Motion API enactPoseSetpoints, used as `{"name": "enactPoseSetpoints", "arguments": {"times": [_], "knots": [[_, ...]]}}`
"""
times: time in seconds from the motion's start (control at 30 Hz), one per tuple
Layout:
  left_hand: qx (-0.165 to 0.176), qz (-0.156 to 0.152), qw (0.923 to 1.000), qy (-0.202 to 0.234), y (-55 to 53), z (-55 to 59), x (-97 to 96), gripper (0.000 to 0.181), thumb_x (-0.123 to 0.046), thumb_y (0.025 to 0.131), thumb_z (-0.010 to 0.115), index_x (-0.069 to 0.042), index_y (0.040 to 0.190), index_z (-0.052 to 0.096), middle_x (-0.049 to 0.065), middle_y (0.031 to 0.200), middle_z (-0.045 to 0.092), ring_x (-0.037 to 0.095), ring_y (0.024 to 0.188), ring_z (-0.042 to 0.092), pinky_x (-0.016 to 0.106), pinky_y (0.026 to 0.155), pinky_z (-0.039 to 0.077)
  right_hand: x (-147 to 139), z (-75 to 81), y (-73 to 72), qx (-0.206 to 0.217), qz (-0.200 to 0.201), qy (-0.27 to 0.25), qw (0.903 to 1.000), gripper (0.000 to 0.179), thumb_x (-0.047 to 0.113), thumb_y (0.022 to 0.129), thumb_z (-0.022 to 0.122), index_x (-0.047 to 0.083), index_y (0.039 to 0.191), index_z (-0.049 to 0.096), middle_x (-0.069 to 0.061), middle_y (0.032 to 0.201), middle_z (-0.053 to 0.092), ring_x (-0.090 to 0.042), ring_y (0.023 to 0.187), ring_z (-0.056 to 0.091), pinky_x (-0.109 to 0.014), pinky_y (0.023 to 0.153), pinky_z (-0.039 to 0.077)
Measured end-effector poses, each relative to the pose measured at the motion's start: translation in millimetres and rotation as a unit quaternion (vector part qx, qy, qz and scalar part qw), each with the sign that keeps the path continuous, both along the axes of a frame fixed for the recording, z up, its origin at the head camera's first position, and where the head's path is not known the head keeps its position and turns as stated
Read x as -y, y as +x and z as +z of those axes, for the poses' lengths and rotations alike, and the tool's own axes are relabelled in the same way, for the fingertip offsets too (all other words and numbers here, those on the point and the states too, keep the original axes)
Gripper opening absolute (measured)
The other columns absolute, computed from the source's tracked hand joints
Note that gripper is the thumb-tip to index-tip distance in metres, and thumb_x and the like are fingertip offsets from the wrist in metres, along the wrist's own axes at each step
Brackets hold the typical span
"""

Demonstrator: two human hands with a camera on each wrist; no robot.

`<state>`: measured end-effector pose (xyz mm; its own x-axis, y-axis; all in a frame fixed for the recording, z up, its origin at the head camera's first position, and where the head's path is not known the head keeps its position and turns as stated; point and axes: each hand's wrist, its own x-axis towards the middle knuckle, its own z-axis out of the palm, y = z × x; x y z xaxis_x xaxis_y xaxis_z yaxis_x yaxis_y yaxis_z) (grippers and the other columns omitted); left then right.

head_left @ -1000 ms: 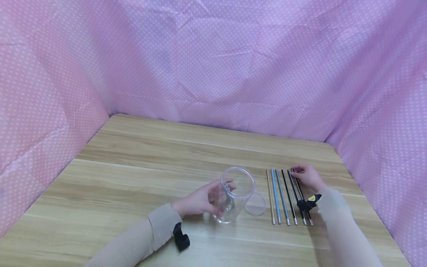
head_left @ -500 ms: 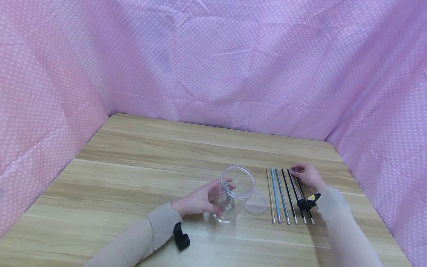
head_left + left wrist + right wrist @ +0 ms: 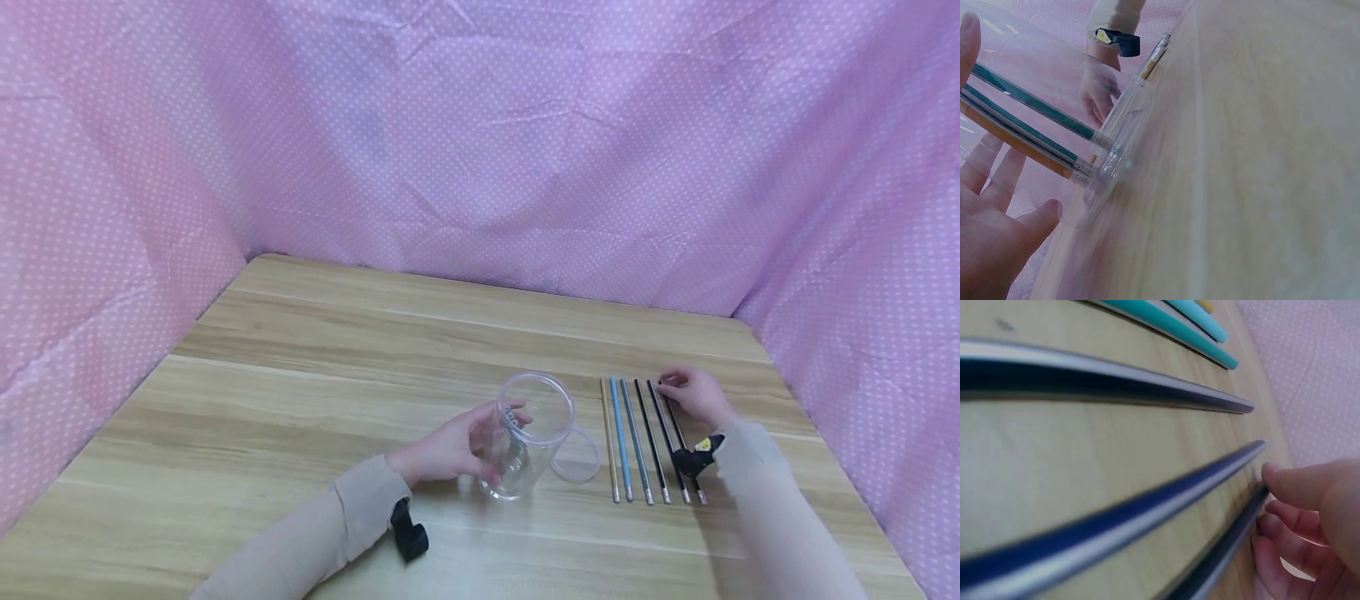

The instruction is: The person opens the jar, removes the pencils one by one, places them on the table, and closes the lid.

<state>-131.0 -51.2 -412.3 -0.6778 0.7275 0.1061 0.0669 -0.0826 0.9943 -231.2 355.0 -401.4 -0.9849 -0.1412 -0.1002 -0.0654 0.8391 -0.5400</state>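
Note:
My left hand [image 3: 450, 447] grips a clear plastic jar [image 3: 527, 462] from its left side, fingers and thumb around the wall. The jar stands without its lid, and pencils show through its wall in the left wrist view. To its right, several pencils lie in a row: a tan pencil [image 3: 609, 442], a light blue one [image 3: 622, 437], a teal one [image 3: 636, 442] and dark ones. At the row's right end my right hand [image 3: 697, 396] pinches the far tip of the outermost dark pencil [image 3: 1225, 550]. That pencil lies along the tabletop, eraser end toward me, partly hidden by the wrist camera.
A round clear lid [image 3: 576, 457] lies flat between the jar and the pencils. The wooden table [image 3: 337, 350] is bordered by pink dotted curtains [image 3: 480, 150] at the back and both sides.
The right fingers have shifted very slightly to the right at the outermost pencil's far tip. The left hand, the jar and the other pencils stay as they were.

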Motion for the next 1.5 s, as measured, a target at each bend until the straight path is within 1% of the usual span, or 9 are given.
{"name": "enactPoseSetpoints", "arguments": {"times": [0.13,0.33,0.53,0.67,0.8,0.97,1.2,1.33,1.5], "knots": [[0.000,-0.001,1.0000,0.006,0.0,1.0,-0.5,0.092,0.009,0.070,0.072,-0.005,0.148,0.024,0.017,0.147,0.039,0.032,0.135,0.038,0.050,0.114,0.024,-2.0,4.8,2.1,-0.012,-0.002,-0.001,0.9999,0.033,0.012,0.092,0.057,-0.011,0.116,0.055,-0.030,0.105,0.062,-0.033,0.088,0.063,-0.028,0.065,0.053],[-0.004,-0.003,0.9999,0.009,-0.5,2.3,-1.1,0.093,0.009,0.070,0.072,-0.005,0.148,0.024,0.018,0.147,0.038,0.031,0.134,0.039,0.049,0.114,0.025,2.3,18.4,6.7,-0.057,-0.008,0.002,0.9983,0.036,0.015,0.095,0.053,-0.008,0.122,0.053,-0.026,0.106,0.060,-0.034,0.092,0.061,-0.027,0.067,0.050],[-0.007,-0.002,1.0000,0.000,-1.3,4.2,-0.5,0.093,0.009,0.070,0.073,-0.006,0.148,0.024,0.015,0.147,0.039,0.029,0.134,0.039,0.050,0.114,0.025,24.5,34.3,14.1,-0.107,0.021,0.000,0.9940,0.032,0.014,0.094,0.056,-0.007,0.119,0.057,-0.023,0.101,0.063,-0.031,0.088,0.062,-0.024,0.065,0.049],[-0.009,0.000,0.9999,-0.010,-2.3,4.5,0.0,0.093,0.008,0.070,0.073,-0.007,0.148,0.024,0.012,0.147,0.040,0.027,0.135,0.039,0.050,0.114,0.025,44.2,41.4,20.7,-0.114,0.057,-0.006,0.9918,0.030,0.011,0.093,0.057,-0.007,0.117,0.058,-0.021,0.099,0.064,-0.031,0.088,0.062,-0.024,0.065,0.049],[-0.008,-0.001,1.0000,-0.005,-2.3,4.5,0.2,0.093,0.009,0.070,0.073,-0.006,0.148,0.024,0.015,0.147,0.039,0.027,0.134,0.040,0.050,0.113,0.027,62.0,44.9,25.8,-0.118,0.089,-0.023,0.9888,0.027,0.007,0.092,0.059,-0.007,0.115,0.060,-0.019,0.098,0.064,-0.029,0.085,0.062,-0.025,0.064,0.050],[-0.005,-0.003,1.0000,-0.003,-1.5,4.8,0.3,0.093,0.009,0.070,0.073,-0.005,0.148,0.023,0.017,0.148,0.037,0.027,0.134,0.040,0.050,0.113,0.028,77.8,42.8,30.3,-0.128,0.116,-0.044,0.9840,0.025,0.005,0.089,0.061,-0.006,0.111,0.062,-0.017,0.095,0.066,-0.020,0.079,0.061,-0.023,0.065,0.050],[-0.007,0.001,0.9999,-0.011,-1.7,3.4,-0.1,0.094,0.007,0.070,0.074,-0.007,0.148,0.024,0.013,0.147,0.040,0.027,0.136,0.038,0.050,0.114,0.026,95.4,40.2,39.9,-0.136,0.146,-0.075,0.9771,0.022,0.002,0.087,0.062,-0.006,0.108,0.064,-0.013,0.090,0.068,-0.003,0.076,0.058,-0.021,0.065,0.051],[-0.009,0.001,0.9999,-0.014,-1.1,2.3,-0.6,0.094,0.007,0.070,0.074,-0.008,0.148,0.024,0.013,0.147,0.040,0.027,0.135,0.038,0.050,0.114,0.026,105.4,42.7,48.1,-0.129,0.163,-0.089,0.9741,0.022,0.003,0.087,0.063,-0.004,0.108,0.064,-0.010,0.092,0.068,-0.003,0.079,0.058,-0.022,0.069,0.052],[-0.006,0.002,0.9999,-0.013,-0.1,2.1,-0.1,0.094,0.007,0.070,0.074,-0.008,0.149,0.024,0.013,0.148,0.039,0.028,0.137,0.036,0.050,0.114,0.024,117.9,54.3,58.2,-0.123,0.185,-0.101,0.9698,0.023,0.007,0.089,0.062,0.001,0.111,0.064,-0.008,0.097,0.068,-0.006,0.083,0.059,-0.023,0.072,0.053]]}}
